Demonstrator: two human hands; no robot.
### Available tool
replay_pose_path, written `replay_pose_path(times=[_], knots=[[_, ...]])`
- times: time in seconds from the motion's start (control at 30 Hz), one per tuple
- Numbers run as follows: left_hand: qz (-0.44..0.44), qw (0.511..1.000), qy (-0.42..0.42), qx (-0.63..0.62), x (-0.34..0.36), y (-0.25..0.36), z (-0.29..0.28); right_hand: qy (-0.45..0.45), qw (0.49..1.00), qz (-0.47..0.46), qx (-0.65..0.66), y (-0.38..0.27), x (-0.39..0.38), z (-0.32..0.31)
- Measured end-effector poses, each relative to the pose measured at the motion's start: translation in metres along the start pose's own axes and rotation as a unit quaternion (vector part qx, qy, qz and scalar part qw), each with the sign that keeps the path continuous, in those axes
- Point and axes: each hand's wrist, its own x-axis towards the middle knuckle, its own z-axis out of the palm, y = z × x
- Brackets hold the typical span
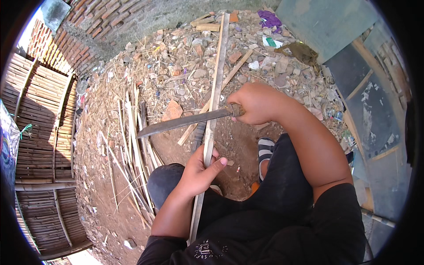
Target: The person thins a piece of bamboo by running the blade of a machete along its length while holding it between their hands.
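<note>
A long, pale wooden strip runs from beside my lap up to the far rubble. My left hand is closed around its lower part, thumb pointing to the right. In my right hand is the handle of a machete, its fist wrapped tight. The dark, worn blade lies across the strip above my left hand and points left. Whether the edge has bitten into the wood I cannot tell. Just beyond my left hand, a dark object shows partly behind the strip.
Split bamboo or wood slivers lie in a pile left of my knee. Another wooden stick slants behind the strip. Rubble covers the ground up to a brick wall. A slatted bamboo wall stands left, dark panels right.
</note>
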Motion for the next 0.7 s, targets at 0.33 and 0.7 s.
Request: replay_pose_path(times=[0.33,0.7], knots=[[-0.006,1.000,-0.013,-0.002,0.002,0.005,-0.002,0.068,0.992,0.085,0.063,0.036,0.000,-0.006],[-0.007,1.000,-0.009,0.012,0.011,0.002,0.001,0.049,0.994,0.078,0.057,0.058,0.005,-0.009]])
